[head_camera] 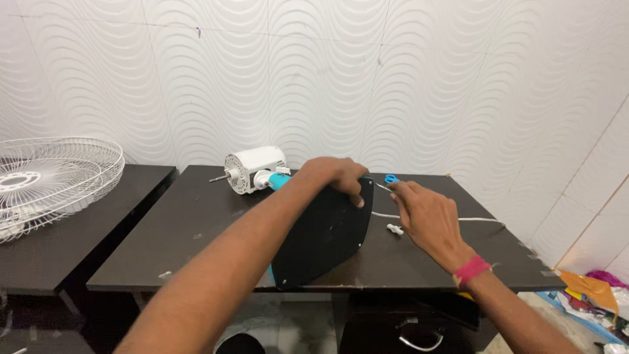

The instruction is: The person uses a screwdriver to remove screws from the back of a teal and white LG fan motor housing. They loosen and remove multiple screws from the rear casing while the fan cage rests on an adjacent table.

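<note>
Two dark tables are standing side by side against a white wavy-patterned wall (pixel 314 72); the nearer table (pixel 196 236) is carrying the work and the left-hand table (pixel 59 255) is bearing a white wire fan guard (pixel 52 177). Leaning up from the nearer table's front edge is a black base plate (pixel 324 239), tilted on its lower edge with its long axis running from the near edge up and away toward the wall. The left hand (pixel 337 176) is curling over the plate's top edge, fingers closed on it, so it is the hand on the plate. The right hand (pixel 426 219) is lying just to the right of the plate, fingers drawn together around a thin white cable (pixel 478 219) trailing off to the right; whether they are actually pinching it cannot be told. Behind the plate a white fan motor (pixel 254 168) is lying on its side, shaft pointing left, with a turquoise neck piece (pixel 280 181) beside it. Near the right hand, a small white plug piece (pixel 394 229) and something small and blue (pixel 391 178) are resting on the table. No labels or packages are legible.
</note>
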